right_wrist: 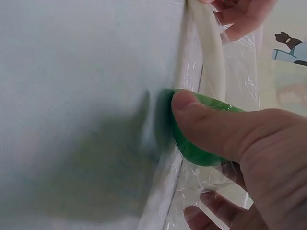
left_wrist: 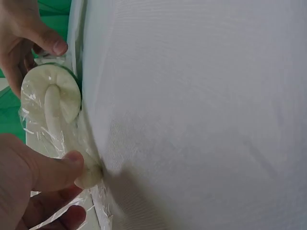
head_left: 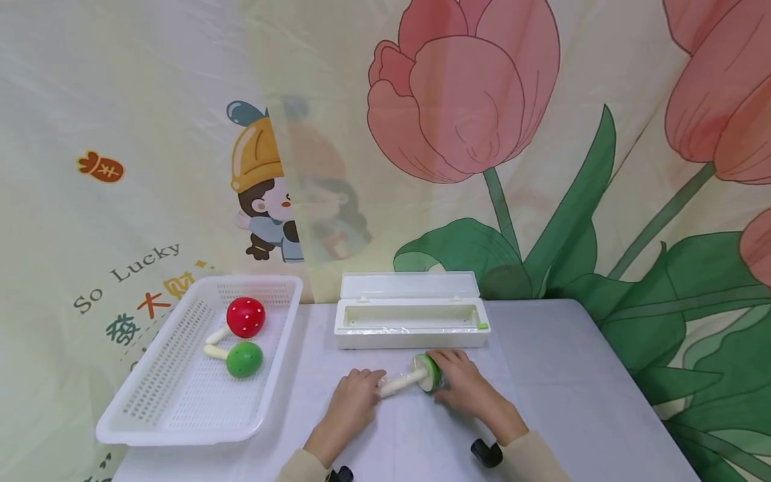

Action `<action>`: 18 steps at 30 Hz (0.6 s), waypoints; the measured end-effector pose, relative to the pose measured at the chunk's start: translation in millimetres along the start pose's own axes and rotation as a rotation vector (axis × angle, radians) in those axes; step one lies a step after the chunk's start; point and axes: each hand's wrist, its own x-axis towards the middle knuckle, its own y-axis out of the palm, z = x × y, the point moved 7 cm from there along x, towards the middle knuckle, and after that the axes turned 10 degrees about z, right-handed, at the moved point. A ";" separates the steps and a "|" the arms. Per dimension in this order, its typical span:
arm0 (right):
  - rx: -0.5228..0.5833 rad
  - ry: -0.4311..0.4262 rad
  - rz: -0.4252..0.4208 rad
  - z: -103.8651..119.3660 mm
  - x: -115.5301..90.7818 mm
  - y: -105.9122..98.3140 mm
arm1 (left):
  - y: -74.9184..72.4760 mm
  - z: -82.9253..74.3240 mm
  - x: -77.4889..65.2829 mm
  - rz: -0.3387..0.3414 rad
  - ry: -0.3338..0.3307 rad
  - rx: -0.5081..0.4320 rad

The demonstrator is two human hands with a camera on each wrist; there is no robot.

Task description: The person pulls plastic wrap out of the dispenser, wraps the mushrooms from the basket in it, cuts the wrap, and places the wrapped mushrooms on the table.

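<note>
A toy mushroom (head_left: 403,383) with a green cap and a pale stem lies between both hands, wrapped in clear plastic film (right_wrist: 241,69). My left hand (head_left: 354,404) pinches the stem's end, with its thumb over the film in the left wrist view. At the other end, my right hand (head_left: 465,383) grips the green cap (right_wrist: 196,146), thumb on one side and fingers partly hidden behind. Just beyond the hands stands a white cling film box (head_left: 412,340), its clear lid (head_left: 408,286) raised and a green slider (head_left: 482,326) at its right end.
On the left of the white table (head_left: 542,375) sits a white perforated basket (head_left: 181,435). Inside it lie a red toy mushroom (head_left: 245,317) with white dots and a green one (head_left: 243,360). A printed cloth (head_left: 337,134) hangs behind the table.
</note>
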 end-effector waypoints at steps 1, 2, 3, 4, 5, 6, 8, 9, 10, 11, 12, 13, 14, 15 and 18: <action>0.002 0.003 0.001 -0.2 0.7 0.2 | -0.5 0.6 -0.2 -0.011 -0.007 -0.009; 0.006 0.005 -0.002 -0.3 1.3 0.3 | -1.1 0.9 -0.8 -0.021 -0.012 -0.016; 0.009 0.008 -0.005 -0.4 2.1 0.8 | -1.7 0.7 -1.4 -0.026 -0.015 -0.019; 0.007 0.010 -0.011 -0.7 2.8 1.4 | -2.2 0.1 -2.4 -0.028 -0.016 -0.014; 0.004 0.012 -0.014 -0.7 3.5 2.1 | -2.4 -0.7 -3.1 -0.025 -0.014 -0.006; 0.000 0.016 -0.019 -0.8 4.3 2.9 | -2.6 -1.5 -3.6 -0.023 -0.011 0.008; -0.011 0.021 -0.030 -0.9 5.5 5.0 | -2.3 -2.6 -3.7 -0.004 -0.013 0.033; -0.020 0.023 -0.033 -0.7 6.1 5.7 | -2.0 -2.9 -3.2 0.008 -0.018 0.039; -0.030 0.024 -0.039 -0.4 6.6 6.2 | -1.8 -3.1 -2.2 0.019 -0.024 0.043; -0.040 0.025 -0.041 -0.5 7.1 6.7 | -1.8 -3.2 -0.9 0.026 -0.031 0.043; -0.049 0.026 -0.045 -0.5 7.4 6.8 | -2.0 -3.4 0.6 0.033 -0.039 0.041; -0.058 0.025 -0.051 -0.5 7.5 6.5 | -2.0 -3.4 2.1 0.039 -0.047 0.036; -0.062 0.024 -0.055 -0.5 7.6 5.6 | -2.2 -3.5 3.8 0.041 -0.052 0.035; -0.065 0.021 -0.061 -0.4 7.7 4.5 | -2.3 -3.2 5.3 0.041 -0.060 0.037; -0.046 0.016 -0.078 -1.7 8.5 0.9 | -5.1 -2.2 9.3 0.004 -0.072 0.039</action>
